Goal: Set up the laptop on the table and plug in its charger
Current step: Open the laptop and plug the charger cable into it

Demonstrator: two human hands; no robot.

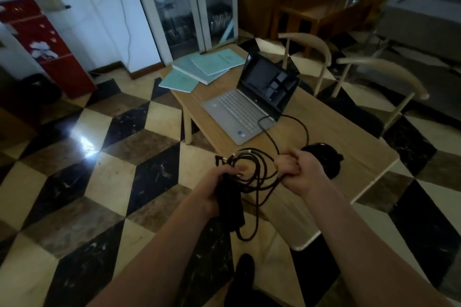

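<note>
Far left, a red cabinet (pixel 47 47) stands against the wall, with a white cord (pixel 128 32) hanging down the door beside it – any wall socket there is too dim to make out. Next comes the left hand (pixel 219 182), fingers (pixel 240 169) wrapped tight around the black charger brick (pixel 230 203), which hangs with its long axis roughly up and down, off the near-left corner of the surface (pixel 349 132). The coiled cable (pixel 252 177) loops between the two hands, well tangled. Blue booklets (pixel 204 67) lie at the far-left end of the surface. The laptop (pixel 252 104) sits open ahead of the hands, screen dark, keyboard facing the left edge; the cable runs from the coil to its near side, though whether the plug is seated I cannot tell. The right hand (pixel 296 169) is fisted on a strand of the coil, just in front of a black rounded object (pixel 324 159). Judging by this, the left hand holds the mains end – the loops need freeing before it can reach any outlet on the left
</note>
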